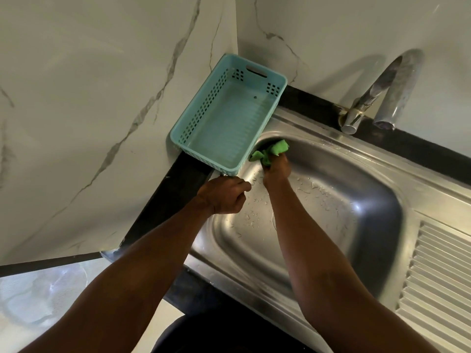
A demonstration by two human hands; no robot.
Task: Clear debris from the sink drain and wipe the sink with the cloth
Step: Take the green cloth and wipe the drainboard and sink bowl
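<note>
A steel sink (356,200) fills the right half of the head view, its basin wet with scattered droplets. My right hand (276,169) reaches deep into the basin's far left corner and grips a green cloth (274,150), pressing it against the sink wall. My left hand (225,194) is a closed fist resting at the sink's left rim, just below the basket; I cannot tell if anything is inside it. My right forearm hides most of the drain, and only a thin arc of it shows.
A light blue plastic basket (229,118) with nothing in it stands on the black counter at the sink's far left corner, overhanging the rim. A chrome tap (382,98) curves over the back edge. A ribbed drainboard (438,289) lies to the right. Marble walls close the left and back.
</note>
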